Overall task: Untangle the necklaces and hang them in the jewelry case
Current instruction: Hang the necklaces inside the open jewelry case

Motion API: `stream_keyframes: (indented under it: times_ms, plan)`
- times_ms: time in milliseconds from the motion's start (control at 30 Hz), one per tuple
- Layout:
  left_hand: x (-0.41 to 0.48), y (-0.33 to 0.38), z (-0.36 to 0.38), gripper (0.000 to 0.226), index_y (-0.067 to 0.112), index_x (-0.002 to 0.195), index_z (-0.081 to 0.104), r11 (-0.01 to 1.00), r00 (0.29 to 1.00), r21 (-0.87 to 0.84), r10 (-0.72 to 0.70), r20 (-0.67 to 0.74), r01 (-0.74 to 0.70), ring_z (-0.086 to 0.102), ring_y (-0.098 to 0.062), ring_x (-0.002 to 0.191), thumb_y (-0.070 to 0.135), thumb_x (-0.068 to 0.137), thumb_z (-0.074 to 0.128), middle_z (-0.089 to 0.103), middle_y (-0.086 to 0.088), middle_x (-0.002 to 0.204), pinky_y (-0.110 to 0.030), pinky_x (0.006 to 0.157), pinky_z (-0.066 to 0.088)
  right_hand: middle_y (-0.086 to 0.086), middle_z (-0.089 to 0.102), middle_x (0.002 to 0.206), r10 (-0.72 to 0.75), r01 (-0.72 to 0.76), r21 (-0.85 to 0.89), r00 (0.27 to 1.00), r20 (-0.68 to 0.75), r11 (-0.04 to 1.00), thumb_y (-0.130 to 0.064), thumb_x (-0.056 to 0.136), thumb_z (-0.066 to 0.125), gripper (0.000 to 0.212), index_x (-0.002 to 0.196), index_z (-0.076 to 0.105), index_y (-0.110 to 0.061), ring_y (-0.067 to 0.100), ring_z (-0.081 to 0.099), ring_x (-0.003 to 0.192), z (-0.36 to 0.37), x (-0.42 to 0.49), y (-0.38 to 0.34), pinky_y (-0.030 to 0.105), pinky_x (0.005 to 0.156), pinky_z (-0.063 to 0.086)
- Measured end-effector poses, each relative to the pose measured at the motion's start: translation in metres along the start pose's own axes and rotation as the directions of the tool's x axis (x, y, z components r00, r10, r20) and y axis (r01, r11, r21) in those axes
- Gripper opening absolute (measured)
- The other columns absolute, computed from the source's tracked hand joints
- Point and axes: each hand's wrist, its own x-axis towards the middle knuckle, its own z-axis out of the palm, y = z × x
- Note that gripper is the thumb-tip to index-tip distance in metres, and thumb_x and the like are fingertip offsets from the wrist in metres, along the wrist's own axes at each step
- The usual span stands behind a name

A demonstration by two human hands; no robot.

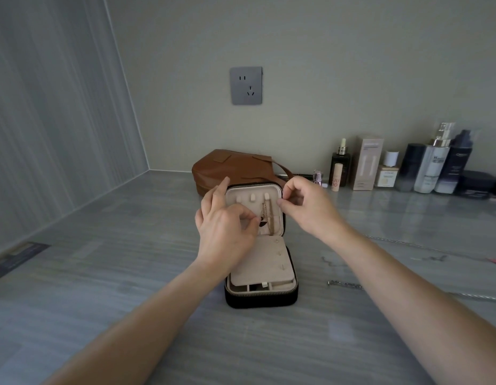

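One gold necklace (269, 218) in jewelry case (262, 300), pendant (262, 223) half hidden by left hand (227, 223)

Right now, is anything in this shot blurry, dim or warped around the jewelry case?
Head view: light is dim and flat; the wide lens bows the wall corner lines; jewelry case and gold necklace read fairly sharp; bottles at far right look soft; the glossy counter mirrors them faintly.

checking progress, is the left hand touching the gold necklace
Touching. Head view shows the left hand pinching the gold necklace by its pendant.
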Motion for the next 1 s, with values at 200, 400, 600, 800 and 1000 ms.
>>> stream_keyframes:
  times_ms: [200, 400, 600, 800, 1000]
  plan:
    - [0.001, 0.001, 0.005, 0.010, 0.026, 0.076, 0.070, 0.999, 1.000, 0.049, 0.002, -0.006, -0.001, 0.007, -0.019, 0.141, 0.034, 0.082, 0.067, 0.014, 0.000, 0.157, -0.041, 0.108, 0.011, -0.010, 0.058, 0.070, 0.006, -0.006, 0.005, 1.000, -0.005, 1.000, -0.006, 0.082, 0.067, 0.030, 0.069, 0.049, -0.027, 0.007, 0.053, 0.062, 0.001, -0.001, 0.000, 0.025, 0.066, 0.045]
    - [0.003, 0.001, 0.008, 0.010, 0.029, 0.086, 0.070, 0.999, 0.999, 0.038, 0.017, -0.052, -0.015, 0.008, -0.019, 0.141, 0.037, 0.082, 0.067, 0.017, 0.000, 0.156, -0.040, 0.107, 0.011, -0.010, 0.058, 0.068, 0.000, 0.000, 0.015, 1.000, -0.012, 1.000, -0.006, 0.081, 0.067, 0.031, 0.068, 0.049, -0.027, 0.007, 0.052, 0.060, 0.001, -0.001, 0.000, 0.026, 0.063, 0.044]
    - [0.008, 0.007, 0.009, 0.010, 0.031, 0.087, 0.072, 0.997, 0.994, 0.039, 0.069, -0.083, -0.066, 0.011, -0.022, 0.140, 0.037, 0.080, 0.070, 0.020, -0.001, 0.155, -0.042, 0.105, 0.014, -0.012, 0.057, 0.067, -0.011, 0.011, 0.013, 1.000, -0.010, 1.000, -0.006, 0.081, 0.068, 0.032, 0.067, 0.049, -0.028, 0.007, 0.053, 0.060, 0.002, 0.000, -0.001, 0.027, 0.063, 0.044]
    - [0.011, 0.012, 0.013, 0.021, 0.034, 0.089, 0.072, 0.998, 0.998, 0.062, 0.018, -0.055, -0.015, 0.005, -0.016, 0.140, 0.050, 0.076, 0.069, 0.015, 0.002, 0.157, -0.038, 0.107, 0.009, -0.013, 0.057, 0.066, -0.014, 0.015, 0.023, 1.000, -0.017, 1.000, -0.004, 0.080, 0.067, 0.034, 0.066, 0.048, -0.029, 0.005, 0.053, 0.059, 0.002, -0.001, 0.000, 0.026, 0.063, 0.043]
    - [0.013, 0.019, 0.016, 0.013, 0.030, 0.081, 0.072, 0.997, 0.996, 0.056, -0.043, -0.075, 0.047, 0.009, -0.020, 0.141, 0.041, 0.080, 0.067, 0.018, 0.002, 0.156, -0.041, 0.106, 0.012, -0.012, 0.057, 0.064, -0.012, 0.012, 0.023, 1.000, -0.022, 1.000, -0.006, 0.080, 0.068, 0.034, 0.066, 0.049, -0.029, 0.004, 0.051, 0.057, 0.002, -0.001, 0.002, 0.026, 0.062, 0.042]
